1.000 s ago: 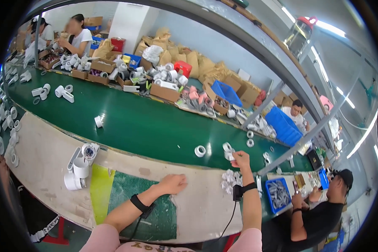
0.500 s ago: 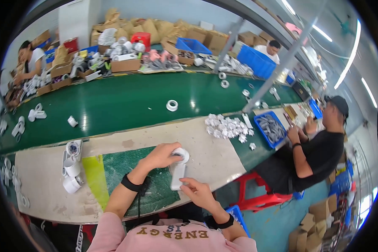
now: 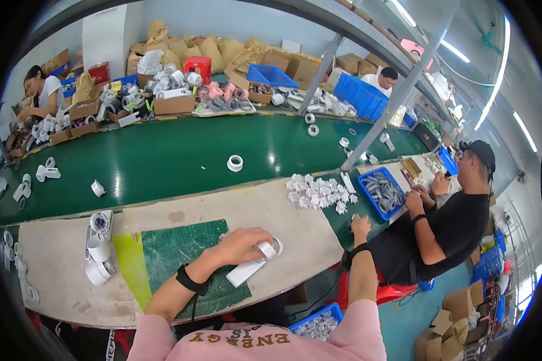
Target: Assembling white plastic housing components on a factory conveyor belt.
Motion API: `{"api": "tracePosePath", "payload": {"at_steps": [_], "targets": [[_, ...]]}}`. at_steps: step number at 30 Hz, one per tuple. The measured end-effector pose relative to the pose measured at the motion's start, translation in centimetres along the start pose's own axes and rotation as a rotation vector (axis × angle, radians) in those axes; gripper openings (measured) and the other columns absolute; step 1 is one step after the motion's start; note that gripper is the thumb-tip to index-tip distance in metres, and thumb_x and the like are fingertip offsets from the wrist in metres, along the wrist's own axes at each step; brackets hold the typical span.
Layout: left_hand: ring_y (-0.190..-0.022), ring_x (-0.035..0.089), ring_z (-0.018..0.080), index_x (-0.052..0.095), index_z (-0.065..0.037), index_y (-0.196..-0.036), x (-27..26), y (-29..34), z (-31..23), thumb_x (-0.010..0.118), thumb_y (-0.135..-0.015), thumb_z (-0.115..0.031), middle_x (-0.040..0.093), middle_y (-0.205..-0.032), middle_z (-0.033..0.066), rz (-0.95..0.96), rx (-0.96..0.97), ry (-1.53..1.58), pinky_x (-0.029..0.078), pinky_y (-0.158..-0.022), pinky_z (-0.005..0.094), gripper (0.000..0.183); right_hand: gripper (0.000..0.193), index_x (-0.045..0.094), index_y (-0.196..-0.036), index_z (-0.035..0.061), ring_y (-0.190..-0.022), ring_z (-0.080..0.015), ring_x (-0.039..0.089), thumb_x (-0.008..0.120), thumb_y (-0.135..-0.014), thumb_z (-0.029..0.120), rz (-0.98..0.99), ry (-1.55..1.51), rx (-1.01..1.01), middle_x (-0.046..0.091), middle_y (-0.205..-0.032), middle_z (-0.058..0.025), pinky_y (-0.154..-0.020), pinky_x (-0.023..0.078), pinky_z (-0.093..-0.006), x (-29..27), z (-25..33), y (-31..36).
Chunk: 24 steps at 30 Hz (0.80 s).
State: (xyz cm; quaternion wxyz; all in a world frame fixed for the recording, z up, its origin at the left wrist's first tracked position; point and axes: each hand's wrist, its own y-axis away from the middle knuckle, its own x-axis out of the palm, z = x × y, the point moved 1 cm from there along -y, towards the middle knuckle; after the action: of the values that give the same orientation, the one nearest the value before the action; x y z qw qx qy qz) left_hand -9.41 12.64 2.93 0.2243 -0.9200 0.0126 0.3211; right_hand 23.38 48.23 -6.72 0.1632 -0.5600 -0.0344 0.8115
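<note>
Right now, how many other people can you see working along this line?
3. One person sits at the far left behind the green belt, one sits at the far right behind it, and one in black sits beside the wearer. Others may be hidden.

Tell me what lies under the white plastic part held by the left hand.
The white plastic part rests partly on the green textured mat and partly on the pale worktop board. The left hand covers its upper end, so whatever lies beneath there is hidden.

Left hand (image 3: 242, 243): palm down, fingers curled closed, forearm rising from the lower edge, black band at the wrist.
Right hand (image 3: 361, 227): stretched out toward the bench's right end, fingers loose, black wrist band.
</note>
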Motion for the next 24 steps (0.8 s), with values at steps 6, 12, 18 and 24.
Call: {"api": "tracePosePath", "payload": {"at_steps": [6, 12, 18, 24], "targets": [[-0.082, 0.06, 0.0202, 0.06, -0.011, -0.095, -0.6, 0.4, -0.7, 0.071, -0.07, -0.007, 0.053, -0.111, 0.0044, -0.047, -0.008, 0.129, 0.051, -0.07, 0.0287, 0.027, 0.041, 0.057, -0.109, 0.0033, -0.105, -0.0376, 0.053, 0.062, -0.077, 0.029, 0.023, -0.086, -0.085, 0.055, -0.111, -0.0249, -0.088, 0.042, -0.0479, -1.9, 2.5, 2.2], [-0.085, 0.061, 0.019, 0.062, -0.011, -0.099, -0.6, -1.1, -1.5, 0.069, -0.069, 0.0, 0.054, -0.11, 0.0052, -0.103, 0.116, 0.223, 0.051, -0.072, 0.0289, 0.033, 0.017, 0.064, -0.094, -0.0016, -0.045, -0.0067, 0.051, 0.064, -0.077, 0.002, 0.413, -1.04, -0.288, 0.056, -0.056, -0.0008, -0.044, 0.042, -0.0204, -6.4, 7.4, 12.1], [-0.087, 0.059, 0.0254, 0.057, -0.007, -0.101, -0.9, -0.7, -3.2, 0.066, -0.071, -0.003, 0.055, -0.099, 0.0085, -0.043, 0.15, 0.168, 0.05, -0.071, 0.0327, 0.032, 0.023, 0.064, -0.102, -0.0007, -0.06, -0.0034, 0.051, 0.061, -0.079, -0.004, 0.61, -1.311, -0.468, 0.06, -0.076, -0.0031, -0.049, 0.04, -0.0182, -15.5, 13.7, 25.8], [-0.086, 0.06, 0.0248, 0.056, -0.006, -0.099, -0.8, -0.5, -4.0, 0.069, -0.068, -0.003, 0.058, -0.097, 0.0081, 0.011, 0.185, 0.146, 0.05, -0.072, 0.0325, 0.034, 0.027, 0.063, -0.107, 0.0002, -0.062, -0.0019, 0.049, 0.062, -0.08, -0.002, 0.428, -1.108, -0.698, 0.06, -0.08, -0.0026, -0.052, 0.039, -0.017, -19.2, 14.4, 27.5]]}}
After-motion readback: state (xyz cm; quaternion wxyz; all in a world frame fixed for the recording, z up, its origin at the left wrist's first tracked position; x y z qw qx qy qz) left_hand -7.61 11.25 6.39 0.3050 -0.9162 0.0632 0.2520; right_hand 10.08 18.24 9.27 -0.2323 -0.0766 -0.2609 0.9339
